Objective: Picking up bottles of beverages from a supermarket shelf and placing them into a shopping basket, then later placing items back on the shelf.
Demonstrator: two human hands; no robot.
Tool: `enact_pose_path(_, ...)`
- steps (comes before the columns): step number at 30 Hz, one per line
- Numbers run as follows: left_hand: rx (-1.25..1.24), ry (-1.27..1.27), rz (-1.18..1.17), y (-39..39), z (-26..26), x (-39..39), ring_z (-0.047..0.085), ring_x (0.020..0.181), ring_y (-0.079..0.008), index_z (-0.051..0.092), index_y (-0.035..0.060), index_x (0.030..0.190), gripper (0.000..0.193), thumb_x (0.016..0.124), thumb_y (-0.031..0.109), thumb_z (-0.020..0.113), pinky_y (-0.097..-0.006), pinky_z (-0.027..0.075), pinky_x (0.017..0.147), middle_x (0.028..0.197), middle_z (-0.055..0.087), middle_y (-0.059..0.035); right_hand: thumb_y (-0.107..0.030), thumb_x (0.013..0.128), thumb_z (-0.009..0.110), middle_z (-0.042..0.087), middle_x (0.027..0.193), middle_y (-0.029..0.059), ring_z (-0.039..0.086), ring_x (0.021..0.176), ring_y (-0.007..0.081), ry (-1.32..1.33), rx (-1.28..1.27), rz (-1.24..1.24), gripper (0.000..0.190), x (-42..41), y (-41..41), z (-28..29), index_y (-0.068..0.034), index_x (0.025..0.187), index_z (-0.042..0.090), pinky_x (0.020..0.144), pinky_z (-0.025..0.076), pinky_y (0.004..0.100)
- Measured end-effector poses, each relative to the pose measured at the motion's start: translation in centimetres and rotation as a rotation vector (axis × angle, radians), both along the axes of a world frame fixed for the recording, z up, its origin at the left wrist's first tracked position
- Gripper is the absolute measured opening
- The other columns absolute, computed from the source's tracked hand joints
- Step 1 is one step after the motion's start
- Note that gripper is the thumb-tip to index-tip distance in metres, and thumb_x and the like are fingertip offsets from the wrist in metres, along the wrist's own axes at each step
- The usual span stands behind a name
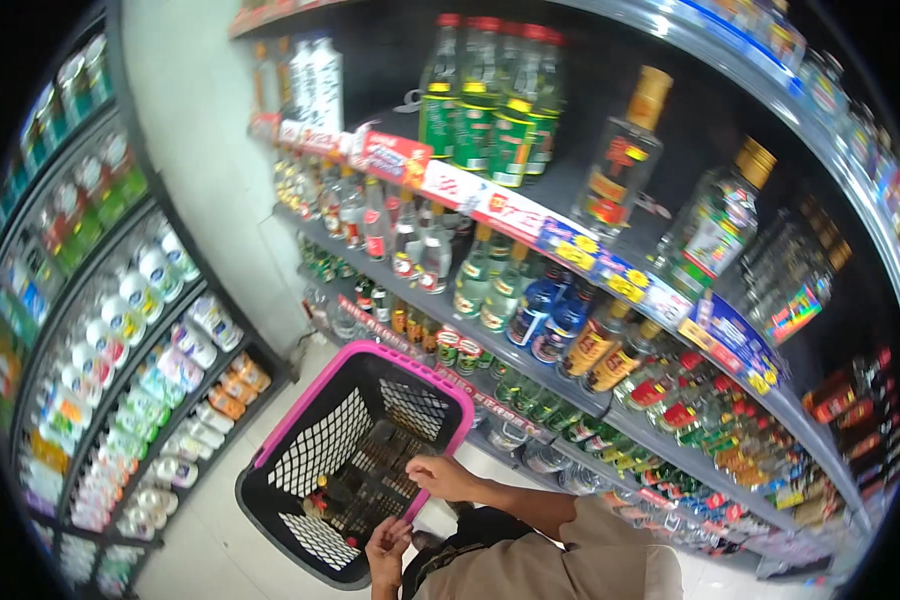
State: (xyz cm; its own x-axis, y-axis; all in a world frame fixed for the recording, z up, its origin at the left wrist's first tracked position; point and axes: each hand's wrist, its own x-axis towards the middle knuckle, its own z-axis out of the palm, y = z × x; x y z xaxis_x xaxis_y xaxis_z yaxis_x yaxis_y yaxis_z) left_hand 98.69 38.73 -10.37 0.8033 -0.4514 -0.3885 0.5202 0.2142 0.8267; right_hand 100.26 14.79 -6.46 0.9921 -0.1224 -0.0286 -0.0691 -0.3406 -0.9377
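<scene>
A black shopping basket [412, 375] with a pink rim and lattice walls stands in front of me. Inside it, near the side wall, lies a bottle with a yellow cap [322, 481]; a small red cap [351, 541] shows close to the near corner. The other dark shapes at its bottom are hard to make out. My right hand [442, 478] hovers over the pink rim, fingers loosely bent, with nothing visible in it. Lower down, my left hand [390, 551] is at the near edge, half curled and seemingly empty. Whether it touches the rim, I cannot tell.
Shelves of bottles rise ahead and to the right, with green-labelled bottles [514, 135], a gold-capped clear bottle [619, 161] and blue bottles [536, 304]. Price tags line the shelf edge [517, 214]. A white pillar [184, 112] separates them from a rack of toiletry bottles [142, 292].
</scene>
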Motion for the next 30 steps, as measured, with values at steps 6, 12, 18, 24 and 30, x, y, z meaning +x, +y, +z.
enact_pose_path(6, 0.028, -0.074, -0.209, -2.8, -0.9, 1.8, 0.066, 0.100, -0.0215, 0.053, -0.0049, 0.125, 0.043, 0.084, -0.013, 0.063, -0.0336, 0.054, 0.090, 0.111, 0.067, -0.0140, -0.011, 0.095, 0.055, 0.067, 0.081, 0.0083, 0.063, 0.072, 0.0150, -0.022, 0.057, -0.187, 0.016, -6.6, 0.5, -0.4, -0.003, 0.107, 0.062, 0.067, 0.051, 0.0319)
enact_pose_path(12, 0.081, -0.207, -0.456, -4.1, -2.0, 0.4, 0.066, 0.098, -0.0180, 0.056, -0.0041, 0.122, 0.038, 0.085, -0.010, 0.065, -0.0300, 0.053, 0.089, 0.108, 0.069, -0.0109, -0.016, 0.095, 0.057, 0.067, 0.082, 0.0071, 0.064, 0.070, 0.0186, 0.045, -0.013, -0.234, 0.016, -14.0, 4.1, -2.2, -0.005, 0.104, 0.063, 0.066, 0.052, 0.0324)
enact_pose_path(18, 0.132, -0.300, -0.649, -2.9, -1.7, -1.8, 0.065, 0.097, -0.0141, 0.059, -0.0009, 0.119, 0.036, 0.085, -0.004, 0.070, -0.0270, 0.052, 0.086, 0.106, 0.070, -0.0076, -0.021, 0.094, 0.058, 0.070, 0.085, 0.0075, 0.068, 0.075, 0.0187, -0.096, -0.264, -0.277, 0.020, -19.5, 4.7, -3.7, -0.006, 0.106, 0.064, 0.071, 0.053, 0.0315)
enact_pose_path(24, 0.202, -0.251, -0.674, -2.6, -0.9, -2.7, 0.064, 0.099, -0.0159, 0.062, 0.0003, 0.111, 0.026, 0.086, -0.004, 0.067, -0.0302, 0.051, 0.091, 0.104, 0.069, -0.0052, -0.021, 0.095, 0.059, 0.072, 0.093, 0.0108, 0.069, 0.083, 0.0211, 0.078, 0.004, -0.275, 0.025, -19.8, 4.9, -4.8, -0.003, 0.113, 0.061, 0.076, 0.053, 0.0327)
enact_pose_path(30, 0.285, -0.303, -0.842, -3.8, -0.1, -2.4, 0.063, 0.097, -0.0130, 0.062, 0.0011, 0.117, 0.026, 0.091, 0.002, 0.065, -0.0278, 0.050, 0.087, 0.104, 0.069, -0.0049, -0.021, 0.095, 0.060, 0.071, 0.100, 0.0137, 0.068, 0.092, 0.0205, 0.084, 0.109, -0.128, 0.028, -17.3, 3.2, -4.2, -0.002, 0.116, 0.060, 0.082, 0.052, 0.0326)
